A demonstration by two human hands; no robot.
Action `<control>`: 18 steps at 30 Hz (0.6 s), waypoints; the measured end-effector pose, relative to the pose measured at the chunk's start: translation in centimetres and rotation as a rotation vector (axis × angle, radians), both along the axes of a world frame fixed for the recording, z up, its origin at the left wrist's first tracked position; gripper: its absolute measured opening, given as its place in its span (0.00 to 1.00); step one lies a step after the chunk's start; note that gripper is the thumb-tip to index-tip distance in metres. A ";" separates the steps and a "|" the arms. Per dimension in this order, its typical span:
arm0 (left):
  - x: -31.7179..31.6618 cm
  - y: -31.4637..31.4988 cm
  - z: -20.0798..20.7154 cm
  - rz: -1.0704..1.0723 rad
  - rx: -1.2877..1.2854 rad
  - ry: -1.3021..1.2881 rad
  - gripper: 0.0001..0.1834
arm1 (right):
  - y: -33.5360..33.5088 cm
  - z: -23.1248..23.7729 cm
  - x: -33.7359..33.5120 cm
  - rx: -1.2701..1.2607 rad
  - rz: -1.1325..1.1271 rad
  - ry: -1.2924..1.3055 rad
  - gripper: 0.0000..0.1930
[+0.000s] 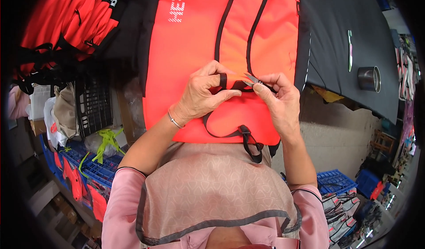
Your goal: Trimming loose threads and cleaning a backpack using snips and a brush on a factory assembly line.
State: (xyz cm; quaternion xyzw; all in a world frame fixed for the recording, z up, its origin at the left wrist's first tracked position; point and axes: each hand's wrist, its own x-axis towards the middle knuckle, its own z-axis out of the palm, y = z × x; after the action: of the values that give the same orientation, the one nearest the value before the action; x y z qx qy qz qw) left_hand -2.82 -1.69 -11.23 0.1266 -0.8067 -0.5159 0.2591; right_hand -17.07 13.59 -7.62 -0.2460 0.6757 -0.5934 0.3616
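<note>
A bright red-orange backpack [181, 59] with black edging lies across the table edge and over my lap. My left hand [199, 92] pinches the lower end of its shoulder strap [237, 36], where black webbing shows between the fingers. My right hand [282, 102] is closed on small thread snips [253, 80]. The snips' pointed blades are apart and lie at the strap end, close to my left fingertips. Whether a thread is between them is too small to tell. Below the hands, a thin black webbing strap with a buckle [248, 138] curves over the bag's lower edge.
A stack of similar red bags [73, 21] sits at the far left. On the black-covered table [330, 50] at right are a toothbrush [350, 50] and a metal cup [368, 78]. Blue crates [334, 181] stand low on both sides, and a black crate [93, 103] is at left.
</note>
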 end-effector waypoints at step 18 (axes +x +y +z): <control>-0.8 0.2 1.4 0.055 0.359 -0.144 0.14 | 0.8 2.1 -2.3 -0.041 -0.095 0.212 0.11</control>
State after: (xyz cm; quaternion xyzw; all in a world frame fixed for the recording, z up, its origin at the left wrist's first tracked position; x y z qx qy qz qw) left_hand -3.61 -1.52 -9.78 0.2292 -0.7146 -0.6337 0.1878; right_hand -19.34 14.35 -5.53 -0.2823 0.7088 -0.5942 0.2547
